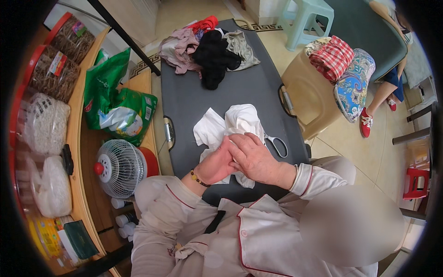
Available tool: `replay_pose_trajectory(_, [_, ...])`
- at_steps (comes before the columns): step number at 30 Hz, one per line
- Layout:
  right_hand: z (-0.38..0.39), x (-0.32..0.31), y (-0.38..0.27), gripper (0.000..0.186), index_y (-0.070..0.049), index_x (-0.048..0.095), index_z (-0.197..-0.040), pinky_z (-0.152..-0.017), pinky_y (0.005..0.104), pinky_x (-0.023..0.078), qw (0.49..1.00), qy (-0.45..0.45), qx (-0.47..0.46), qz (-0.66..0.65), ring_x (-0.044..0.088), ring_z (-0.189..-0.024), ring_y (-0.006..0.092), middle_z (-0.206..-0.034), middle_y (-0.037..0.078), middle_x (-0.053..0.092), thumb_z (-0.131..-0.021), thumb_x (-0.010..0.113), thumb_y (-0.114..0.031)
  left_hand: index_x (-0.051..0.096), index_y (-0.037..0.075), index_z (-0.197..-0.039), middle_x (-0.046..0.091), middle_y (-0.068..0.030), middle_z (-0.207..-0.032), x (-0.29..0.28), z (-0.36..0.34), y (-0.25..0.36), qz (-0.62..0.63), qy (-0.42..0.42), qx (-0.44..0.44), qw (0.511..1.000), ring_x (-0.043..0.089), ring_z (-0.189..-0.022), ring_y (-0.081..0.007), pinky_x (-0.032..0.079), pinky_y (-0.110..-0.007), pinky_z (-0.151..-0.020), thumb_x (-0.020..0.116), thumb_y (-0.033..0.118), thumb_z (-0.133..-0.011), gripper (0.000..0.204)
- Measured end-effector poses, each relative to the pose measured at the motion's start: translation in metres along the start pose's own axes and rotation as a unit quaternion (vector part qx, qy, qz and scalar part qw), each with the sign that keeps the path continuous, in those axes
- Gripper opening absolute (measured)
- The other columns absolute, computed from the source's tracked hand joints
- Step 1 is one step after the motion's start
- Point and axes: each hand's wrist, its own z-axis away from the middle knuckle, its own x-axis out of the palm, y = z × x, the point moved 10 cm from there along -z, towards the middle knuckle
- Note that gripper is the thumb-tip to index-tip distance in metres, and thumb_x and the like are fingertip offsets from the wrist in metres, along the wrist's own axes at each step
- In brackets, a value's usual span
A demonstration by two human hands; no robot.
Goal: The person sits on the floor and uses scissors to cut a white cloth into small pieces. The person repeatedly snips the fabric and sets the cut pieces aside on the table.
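Cloth [242,119], white, one crumpled heap, lies beside one pair of pale-handled scissors [271,138] on one dark-grey flat surface [196,99]; our left hand [214,162] and right hand [258,159] press together over it, any pinch hidden.

Hands [254,156] together — over white cloth [242,119]

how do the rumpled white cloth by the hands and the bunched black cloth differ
The rumpled white cloth is partly spread out; the bunched black cloth is heaped up. The white cloth is nearer, partly hidden by the right hand; the black cloth lies farther off, beside pink cloth. Both lie on the flat grey surface.
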Motion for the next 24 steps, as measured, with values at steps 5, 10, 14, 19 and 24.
replay_pose_trajectory(5, [0.004, 0.016, 0.003, 0.055, -0.002, 0.046, -0.121, -0.08, 0.0388, 0.046, 0.996, -0.081, 0.002, -0.027, 0.057, -0.089, 0.0249, -0.097, 0.009, 0.053, -0.076, 0.066, -0.027, 0.03, 0.005, -0.137, 0.041, -0.009, -0.135, -0.005, 0.006, -0.014, -0.016, -0.112, 0.008, 0.994, 0.044, -0.122, -0.0233, 0.036, -0.041, -0.102, 0.029, 0.048, -0.098, 0.058])
replay_pose_trajectory(10, [0.008, 0.022, 0.017, 0.036, -0.004, 0.05, -0.102, -0.061, 0.0407, 0.05, 0.99, -0.135, 0.028, -0.03, 0.061, -0.072, 0.0285, -0.083, 0.01, 0.055, -0.077, 0.065, -0.025, 0.031, 0.002, -0.138, 0.043, -0.0113, -0.134, 0.01, 0.012, -0.012, -0.149, -0.111, -0.046, 0.982, 0.047, -0.12, -0.0243, 0.036, -0.039, -0.102, 0.052, 0.028, -0.093, 0.056])
replay_pose_trajectory(14, [0.016, 0.025, 0.052, 0.029, -0.004, 0.053, -0.095, -0.057, 0.0395, 0.051, 0.972, -0.192, 0.125, -0.054, 0.062, -0.071, 0.031, -0.082, 0.013, 0.06, -0.078, 0.067, -0.022, 0.038, 0.003, -0.136, 0.045, -0.0135, -0.132, 0.015, 0.018, 0.025, -0.519, -0.009, 0.025, 0.854, 0.05, -0.117, -0.0261, 0.04, -0.037, -0.098, 0.073, 0.022, -0.077, 0.071])
replay_pose_trajectory(19, [0.042, 0.035, 0.091, 0.029, 0.001, 0.053, -0.103, -0.066, 0.0362, 0.05, 0.807, -0.149, 0.363, -0.441, 0.062, -0.072, 0.0259, -0.085, 0.014, 0.062, -0.091, 0.057, -0.026, 0.039, 0.013, -0.138, 0.034, -0.0175, -0.141, 0.038, 0.029, 0.075, -0.749, 0.128, 0.241, 0.604, 0.034, -0.13, -0.0365, 0.029, -0.047, -0.105, 0.077, 0.024, -0.066, 0.082])
replay_pose_trajectory(24, [0.008, 0.019, -0.013, 0.032, 0.002, 0.05, -0.096, -0.067, 0.0422, 0.049, 0.964, -0.085, 0.042, -0.248, 0.061, -0.075, 0.0367, -0.079, 0.017, 0.061, -0.086, 0.062, -0.026, 0.043, 0.019, -0.136, 0.028, -0.0149, -0.146, 0.044, 0.022, 0.07, -0.796, 0.167, 0.264, 0.519, 0.023, -0.136, -0.0358, 0.018, -0.055, -0.108, 0.066, 0.016, -0.07, 0.071])
